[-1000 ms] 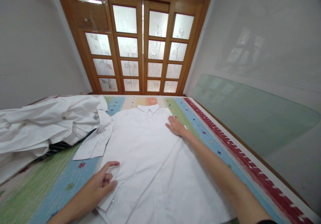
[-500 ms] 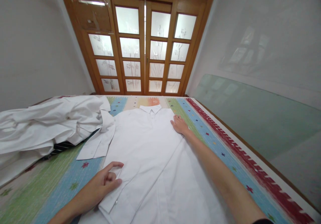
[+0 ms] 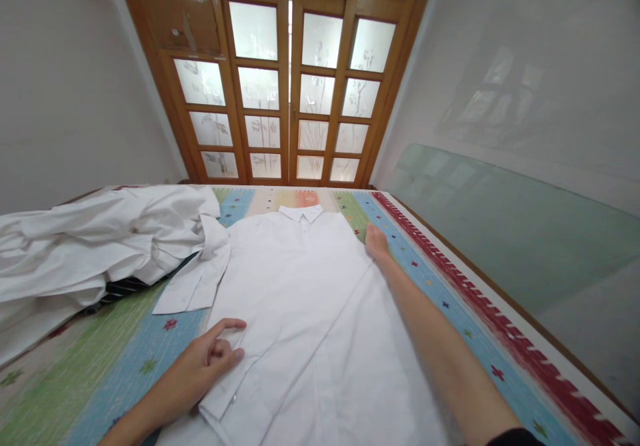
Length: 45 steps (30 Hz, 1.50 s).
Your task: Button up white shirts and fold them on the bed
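A white collared shirt (image 3: 295, 279) lies spread out in front of me, its collar at the far end. One sleeve is folded diagonally across its body, and the cuff (image 3: 220, 403) with a small button lies near my left hand. My left hand (image 3: 215, 356) rests at the shirt's left side, thumb and index finger apart, other fingers curled, nothing held. At the shirt's right edge, below the shoulder, my right hand (image 3: 377, 239) is closed; its fingertips and anything in them are hidden.
Crumpled white clothing (image 3: 100, 239) lies at the left, a dark striped piece (image 3: 123, 289) showing beneath it. Under everything is a multicoloured striped cover (image 3: 120, 359). A wall with a pale green panel (image 3: 490, 219) runs along the right. Wooden glazed doors (image 3: 290, 86) stand beyond.
My right hand has slid right, from lying on the shirt to its edge, and its fingers have closed. My left hand has stayed about where it was.
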### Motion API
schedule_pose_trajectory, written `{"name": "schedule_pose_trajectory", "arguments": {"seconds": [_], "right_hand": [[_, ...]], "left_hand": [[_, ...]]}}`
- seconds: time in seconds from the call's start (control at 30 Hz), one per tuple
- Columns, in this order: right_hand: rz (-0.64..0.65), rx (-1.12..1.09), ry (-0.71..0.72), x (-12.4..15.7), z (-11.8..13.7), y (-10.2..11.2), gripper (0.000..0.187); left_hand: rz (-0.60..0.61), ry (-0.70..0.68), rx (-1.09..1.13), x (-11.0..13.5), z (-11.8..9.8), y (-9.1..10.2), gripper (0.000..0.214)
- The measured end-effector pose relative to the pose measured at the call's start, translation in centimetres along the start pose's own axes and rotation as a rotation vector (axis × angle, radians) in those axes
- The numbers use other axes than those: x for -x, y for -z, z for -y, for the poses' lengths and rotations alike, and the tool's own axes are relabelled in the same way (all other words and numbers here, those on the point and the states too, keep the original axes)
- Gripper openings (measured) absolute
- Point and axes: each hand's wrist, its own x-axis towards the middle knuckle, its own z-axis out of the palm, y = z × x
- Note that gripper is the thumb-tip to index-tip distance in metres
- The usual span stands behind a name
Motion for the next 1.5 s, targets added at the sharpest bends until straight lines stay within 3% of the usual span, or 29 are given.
{"name": "schedule_pose_trajectory", "arguments": {"seconds": [0.13, 0.23, 0.4, 0.57, 0.77, 0.93, 1.07, 1.2, 1.27, 1.37, 1.43, 1.5], "right_hand": [[-0.041, -0.097, 0.024, 0.6, 0.2, 0.5, 0.067], [-0.011, -0.031, 0.118, 1.6, 0.8, 0.6, 0.059], [-0.088, 0.192, 0.485, 2.6, 1.5, 0.4, 0.051], [-0.088, 0.188, 0.748, 1.7, 0.8, -0.9, 0.046], [0.081, 0.253, 0.659, 1.4, 1.1, -1.3, 0.051], [0.124, 0.353, 0.549, 2.3, 3.4, -0.8, 0.052], [0.089, 0.344, 0.465, 2.4, 5.3, -1.0, 0.052], [0.11, 0.22, 0.478, 2.4, 5.8, -1.5, 0.049], [0.122, 0.173, 0.504, 2.4, 5.7, -1.6, 0.048], [0.114, 0.135, 0.532, 2.5, 5.4, -1.6, 0.047], [0.104, 0.11, 0.562, 2.5, 5.3, -1.7, 0.047], [0.103, 0.083, 0.594, 2.4, 5.3, -1.7, 0.047]], "left_hand": [[0.016, -0.011, -0.009, 0.0, -0.1, 0.2, 0.062], [0.024, -0.017, -0.015, -0.1, 0.0, 0.3, 0.061], [0.0, -0.058, -0.046, -0.3, 0.3, 0.4, 0.058], [-0.084, -0.104, -0.08, -0.5, 0.4, 0.3, 0.052], [-0.029, -0.095, -0.079, -0.4, -0.2, 0.4, 0.045], [-0.103, -0.109, -0.32, -0.1, -0.8, 0.3, 0.023], [-0.152, -0.275, -0.469, 0.4, -1.4, 0.0, 0.015], [-0.177, -0.49, -0.465, 0.4, -1.2, -0.9, 0.026], [-0.246, -0.457, -0.416, 0.0, -0.9, -1.2, 0.034], [-0.327, -0.282, -0.254, -0.8, -0.6, -1.2, 0.044], [-0.277, -0.131, -0.123, -1.2, -0.8, -0.9, 0.05], [-0.146, -0.007, -0.055, -1.3, -1.4, -0.5, 0.054]]}}
